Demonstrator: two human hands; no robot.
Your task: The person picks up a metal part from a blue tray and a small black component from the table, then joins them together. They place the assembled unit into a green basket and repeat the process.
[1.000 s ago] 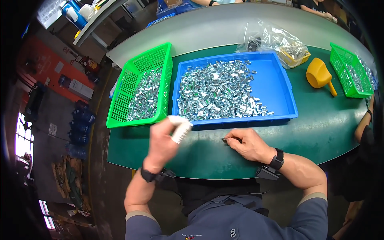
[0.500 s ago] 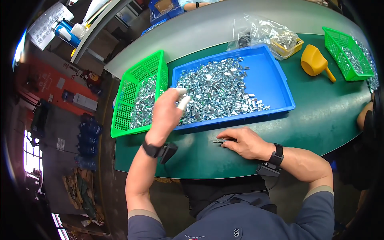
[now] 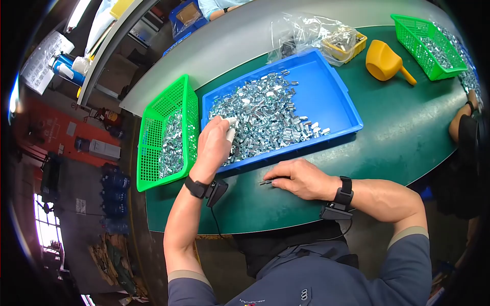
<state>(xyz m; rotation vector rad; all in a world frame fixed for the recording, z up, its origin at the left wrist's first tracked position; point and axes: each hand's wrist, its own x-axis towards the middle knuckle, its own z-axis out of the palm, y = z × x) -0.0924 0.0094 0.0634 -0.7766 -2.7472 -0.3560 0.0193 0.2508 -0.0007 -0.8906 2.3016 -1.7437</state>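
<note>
My left hand (image 3: 214,144) reaches over the near left part of a blue tray (image 3: 329,86) heaped with small silvery metal sleeves (image 3: 265,109). White covers sit on its thumb and index fingertips, which are drawn close together among the sleeves; whatever lies between them is too small to make out. Resting on the green table in front of the tray, my right hand (image 3: 306,179) is closed around a thin dark metal rod (image 3: 265,182). The rod's tip points left, and the rest of it is hidden under the fingers.
A green basket (image 3: 192,109) of similar sleeves stands against the tray's left side. Behind the tray lie a clear plastic bag (image 3: 296,33) and a yellow container (image 3: 352,52). To the right are a yellow scoop (image 3: 383,61) and another green basket (image 3: 434,69). Another person's arm (image 3: 459,122) shows at the right.
My left hand has lowered to the sleeves, and its thumb and index finger have come closer together. The right hand keeps its hold on the rod. The whole view has shifted a little.
</note>
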